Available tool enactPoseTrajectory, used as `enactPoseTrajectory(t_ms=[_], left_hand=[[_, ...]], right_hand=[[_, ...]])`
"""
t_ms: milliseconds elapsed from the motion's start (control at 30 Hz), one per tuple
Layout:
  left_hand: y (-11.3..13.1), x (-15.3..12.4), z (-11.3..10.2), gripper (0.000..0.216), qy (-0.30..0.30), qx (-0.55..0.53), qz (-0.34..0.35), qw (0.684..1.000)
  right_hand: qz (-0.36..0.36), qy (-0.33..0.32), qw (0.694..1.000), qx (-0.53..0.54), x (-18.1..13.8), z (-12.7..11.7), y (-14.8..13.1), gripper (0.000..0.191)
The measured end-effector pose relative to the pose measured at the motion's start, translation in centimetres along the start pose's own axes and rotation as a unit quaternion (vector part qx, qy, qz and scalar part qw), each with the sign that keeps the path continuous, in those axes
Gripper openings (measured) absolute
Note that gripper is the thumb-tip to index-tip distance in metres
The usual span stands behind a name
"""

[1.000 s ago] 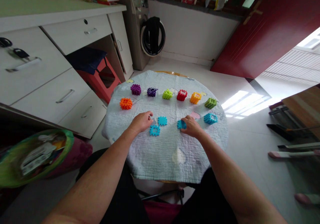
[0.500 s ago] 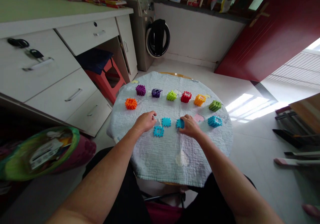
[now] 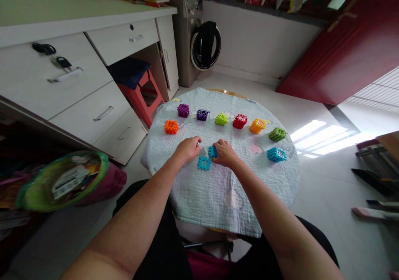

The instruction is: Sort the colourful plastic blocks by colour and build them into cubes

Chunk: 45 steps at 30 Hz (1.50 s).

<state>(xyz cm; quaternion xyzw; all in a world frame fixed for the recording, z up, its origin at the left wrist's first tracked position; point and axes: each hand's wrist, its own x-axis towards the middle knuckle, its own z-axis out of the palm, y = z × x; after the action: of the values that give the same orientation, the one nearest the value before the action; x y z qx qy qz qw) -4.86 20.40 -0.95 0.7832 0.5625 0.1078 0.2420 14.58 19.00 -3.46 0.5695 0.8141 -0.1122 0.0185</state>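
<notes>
A round table under a pale blue quilted cloth (image 3: 218, 196) carries toy cubes built of notched plastic tiles. My right hand (image 3: 225, 153) is closed round a blue tile (image 3: 212, 151) near the cloth's middle. A second flat blue tile (image 3: 204, 163) lies just in front of it. Left of the tiles rests my left hand (image 3: 188, 149), fingers curled on the cloth, and what it holds, if anything, is hidden. A finished blue cube (image 3: 276, 154) stands at the right.
Along the far side stand orange (image 3: 171, 127), purple (image 3: 183, 110), dark purple (image 3: 203, 114), lime (image 3: 221, 119), red (image 3: 240, 121), orange-yellow (image 3: 257, 126) and green (image 3: 277, 134) cubes. White drawers (image 3: 77, 84) and a red stool (image 3: 143, 95) are left; a washing machine (image 3: 202, 43) behind.
My right hand has slid left with its blue tile, up against the other loose tiles near my left hand. The camera view has shifted so the table sits further right.
</notes>
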Motion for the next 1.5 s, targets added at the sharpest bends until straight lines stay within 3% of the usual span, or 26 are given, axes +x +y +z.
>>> enactPoseTrajectory(t_ms=[300,600,700,867,967,1200,1367,1500], left_hand=[[0.0,-0.1,0.0,0.03,-0.008,0.014,-0.006,1.0],[-0.4,0.2,0.2,0.031,-0.025,0.023,-0.02,0.999],[-0.3,0.2,0.0,0.03,-0.015,0.02,-0.031,0.999],[-0.2,0.2,-0.1,0.03,0.01,0.012,-0.035,0.999],[-0.4,0.3,0.1,0.03,0.012,0.009,-0.031,0.999],[-0.4,0.2,0.2,0.03,0.009,0.003,-0.028,1.0],[-0.1,0.1,0.0,0.029,0.006,0.005,-0.029,1.0],[-0.1,0.2,0.1,0.029,-0.001,0.01,-0.032,0.999]], right_hand=[[0.011,0.002,1.0,0.028,0.6,0.5,0.4,0.048],[0.051,0.023,0.998,0.034,-0.9,0.4,1.3,0.045],[0.037,0.027,0.998,0.052,-1.2,-0.2,0.4,0.047],[-0.038,0.022,0.998,0.049,-1.8,-0.5,-3.6,0.045],[-0.03,0.004,0.999,0.026,-2.0,-0.1,-5.2,0.04],[-0.003,-0.008,1.0,0.024,-2.3,0.8,-5.5,0.056],[-0.009,-0.011,0.999,0.029,-2.5,1.0,-5.5,0.039],[0.013,-0.007,0.999,0.034,-2.6,1.1,-5.0,0.038]])
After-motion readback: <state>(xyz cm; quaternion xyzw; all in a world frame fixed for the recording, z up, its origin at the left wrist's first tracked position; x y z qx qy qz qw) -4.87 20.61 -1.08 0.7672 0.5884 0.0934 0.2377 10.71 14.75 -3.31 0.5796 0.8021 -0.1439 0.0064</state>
